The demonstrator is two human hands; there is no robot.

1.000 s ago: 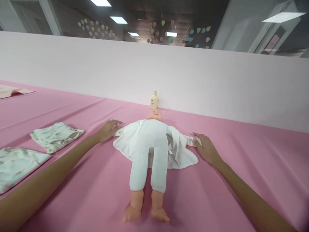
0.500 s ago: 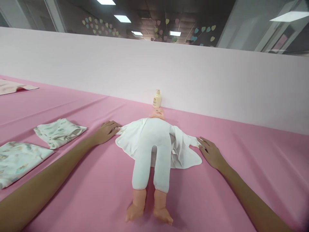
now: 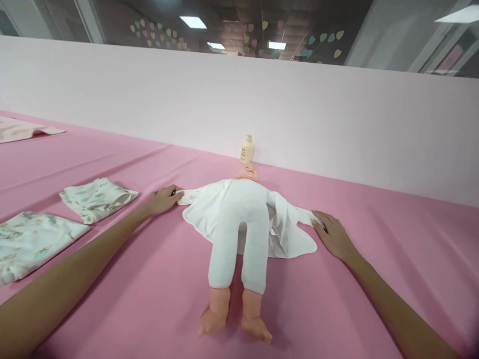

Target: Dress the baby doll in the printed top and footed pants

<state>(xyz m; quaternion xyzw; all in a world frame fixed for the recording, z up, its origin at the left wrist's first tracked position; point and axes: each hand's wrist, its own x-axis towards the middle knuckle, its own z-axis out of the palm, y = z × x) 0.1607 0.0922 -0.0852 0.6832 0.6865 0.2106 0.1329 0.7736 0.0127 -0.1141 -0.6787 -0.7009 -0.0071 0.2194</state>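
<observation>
A baby doll (image 3: pixel 239 214) with a white cloth body and bare plastic feet lies on its back, feet toward me. Under it a white baby shirt (image 3: pixel 200 214) is spread, its front flaps falling open to both sides. My left hand (image 3: pixel 164 199) pinches the cuff of the sleeve on the left, pulled out straight. On the other side, my right hand (image 3: pixel 335 234) has its fingers closed over the other sleeve's cuff. The doll's arms are not visible; the sleeves and flaps cover that area.
A cream pump bottle (image 3: pixel 247 149) stands behind the doll's head against the white wall panel (image 3: pixel 149 94). Two folded printed cloths (image 3: pixel 98 198) (image 3: pixel 37 242) lie left of my left arm. A pale pink cloth (image 3: pixel 26 129) is farther back. Pink sheeting (image 3: pixel 149 289) covers the surface.
My left hand has drawn slightly outward to the left, and more of the left sleeve's cuff shows. My right hand stays at its cuff. The view has shifted a little.
</observation>
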